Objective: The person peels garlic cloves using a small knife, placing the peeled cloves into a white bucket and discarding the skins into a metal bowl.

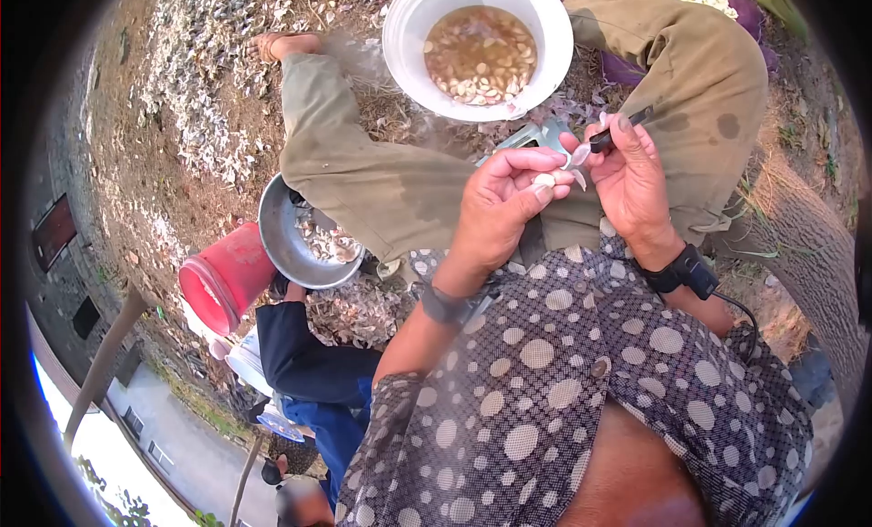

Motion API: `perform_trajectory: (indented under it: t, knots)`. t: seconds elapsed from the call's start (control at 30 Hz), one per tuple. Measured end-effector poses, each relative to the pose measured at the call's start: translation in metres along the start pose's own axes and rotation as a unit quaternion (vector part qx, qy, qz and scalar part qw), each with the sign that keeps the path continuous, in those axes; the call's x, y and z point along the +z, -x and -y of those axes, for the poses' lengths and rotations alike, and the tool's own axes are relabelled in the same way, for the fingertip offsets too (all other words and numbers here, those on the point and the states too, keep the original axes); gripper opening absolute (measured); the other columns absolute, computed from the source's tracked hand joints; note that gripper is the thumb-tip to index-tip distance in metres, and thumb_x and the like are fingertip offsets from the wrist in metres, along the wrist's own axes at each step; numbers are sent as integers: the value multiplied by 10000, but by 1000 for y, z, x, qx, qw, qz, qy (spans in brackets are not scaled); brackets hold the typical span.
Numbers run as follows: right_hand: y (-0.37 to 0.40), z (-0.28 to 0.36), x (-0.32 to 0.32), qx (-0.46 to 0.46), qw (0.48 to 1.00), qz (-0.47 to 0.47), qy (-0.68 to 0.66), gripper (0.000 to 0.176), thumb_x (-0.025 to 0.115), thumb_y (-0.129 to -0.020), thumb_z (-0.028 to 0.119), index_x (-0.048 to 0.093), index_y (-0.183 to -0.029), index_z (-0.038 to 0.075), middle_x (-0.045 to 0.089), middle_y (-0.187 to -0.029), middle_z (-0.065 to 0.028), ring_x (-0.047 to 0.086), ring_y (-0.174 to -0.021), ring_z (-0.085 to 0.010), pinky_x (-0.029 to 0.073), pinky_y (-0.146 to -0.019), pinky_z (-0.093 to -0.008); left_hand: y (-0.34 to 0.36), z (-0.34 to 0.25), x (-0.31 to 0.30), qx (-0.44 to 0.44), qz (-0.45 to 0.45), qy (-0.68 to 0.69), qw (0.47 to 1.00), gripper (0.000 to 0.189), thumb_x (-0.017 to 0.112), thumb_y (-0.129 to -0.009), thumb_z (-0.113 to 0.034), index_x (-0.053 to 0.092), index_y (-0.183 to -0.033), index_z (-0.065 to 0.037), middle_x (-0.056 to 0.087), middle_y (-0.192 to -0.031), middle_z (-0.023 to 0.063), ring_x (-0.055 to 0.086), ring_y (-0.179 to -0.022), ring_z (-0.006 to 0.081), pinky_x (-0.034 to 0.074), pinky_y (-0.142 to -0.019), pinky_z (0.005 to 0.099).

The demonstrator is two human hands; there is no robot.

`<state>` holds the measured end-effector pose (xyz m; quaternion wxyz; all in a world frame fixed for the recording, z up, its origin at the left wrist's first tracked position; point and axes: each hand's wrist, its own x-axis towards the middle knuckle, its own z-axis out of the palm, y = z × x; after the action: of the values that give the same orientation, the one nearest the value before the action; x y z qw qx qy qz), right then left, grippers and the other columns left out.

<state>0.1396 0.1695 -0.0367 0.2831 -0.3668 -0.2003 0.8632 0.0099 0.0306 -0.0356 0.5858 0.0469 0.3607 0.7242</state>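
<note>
My left hand (509, 200) pinches a pale peeled garlic clove (544, 179) between thumb and fingertips. Close beside it, my right hand (633, 177) is closed around a small knife with a black handle (601, 142); its blade is hard to make out. Thin pinkish garlic skin (580, 154) hangs between the two hands, by the right fingertips. Both hands are over my lap. Just beyond them stands a white bucket (400, 50), holding brownish water and many peeled cloves (486, 59).
A metal bowl (272, 223) with garlic in it stands at the left, against a red bucket (241, 268). Another person in dark blue clothes (313, 359) sits at lower left. Garlic skins (195, 100) litter the ground. A tree trunk (804, 254) rises at right.
</note>
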Motion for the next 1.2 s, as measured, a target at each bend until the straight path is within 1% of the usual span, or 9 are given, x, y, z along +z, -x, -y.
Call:
perform_trajectory:
  t: [0.23, 0.3, 0.5, 0.6, 0.73, 0.83, 0.97, 1.07, 1.2]
  knots:
    - [-10, 6, -13, -78, 984, -52, 153, 149, 648, -1012, 203, 635, -1012, 55, 661, -900, 1, 601, -772, -75, 483, -707, -217, -13, -25, 17, 6, -36, -64, 997, 243, 669, -917, 26, 568, -1138, 12, 622, -1172, 162, 674, -1015, 214, 572, -934, 369]
    - [-6, 14, -10, -55, 968, -45, 242, 197, 660, -1007, 246, 631, -995, 52, 630, -847, 33, 544, -737, -44, 458, -670, -212, -27, -46, 34, -29, -84, -60, 994, 245, 660, -918, 33, 569, -1143, -1, 631, -1143, 166, 681, -982, 208, 611, -836, 351]
    - [13, 51, -14, -21, 956, -12, 293, 201, 673, -987, 221, 645, -982, 22, 584, -813, 51, 504, -769, -37, 454, -676, -248, -125, -84, 131, -9, -2, -270, 963, 245, 629, -1000, -124, 550, -1193, 5, 673, -939, 139, 683, -714, 160, 619, -582, 299]
    - [22, 59, -24, -15, 955, -12, 295, 218, 675, -982, 222, 656, -1012, 8, 601, -815, 44, 515, -772, -43, 467, -682, -260, -179, -67, 192, -9, 128, -238, 963, 427, 644, -1007, -208, 485, -1333, 16, 686, -1059, 172, 707, -844, 198, 618, -726, 311]
    - [30, 64, -27, -8, 944, -23, 328, 238, 692, -964, 234, 662, -1000, 1, 610, -808, 17, 518, -754, -48, 469, -668, -274, -222, -54, 234, -83, 123, -304, 941, 610, 607, -1024, -253, 296, -1478, 10, 687, -1099, 194, 710, -863, 242, 599, -720, 315]
    - [33, 88, -14, -21, 918, -20, 396, 240, 710, -938, 225, 662, -983, -6, 612, -791, -18, 542, -719, -85, 470, -650, -299, -209, -54, 181, -89, 125, -348, 925, 423, 591, -1022, -224, 478, -1355, 10, 704, -1053, 158, 708, -857, 200, 578, -670, 282]
    - [7, 81, -19, -49, 872, 33, 486, 215, 721, -910, 183, 658, -909, -23, 607, -778, -92, 593, -669, -199, 469, -631, -343, -177, -73, 52, -56, -30, -393, 917, 309, 602, -1005, -177, 571, -1252, 5, 712, -1021, 124, 698, -837, 160, 565, -656, 259]
    - [-9, 69, -12, -70, 881, 41, 467, 191, 723, -906, 169, 678, -950, -11, 644, -918, -114, 624, -717, -195, 504, -672, -338, -167, -107, -10, -119, -142, -513, 838, 339, 618, -952, -162, 568, -1227, 31, 700, -1011, 106, 687, -843, 162, 570, -679, 276]
    - [-22, 62, -8, -79, 836, 72, 538, 203, 727, -906, 157, 684, -1039, 9, 672, -1031, -111, 635, -738, -188, 515, -670, -313, -202, -109, -52, -244, -97, -553, 790, 304, 617, -924, -150, 579, -1188, -3, 670, -988, 72, 675, -843, 167, 572, -678, 289]
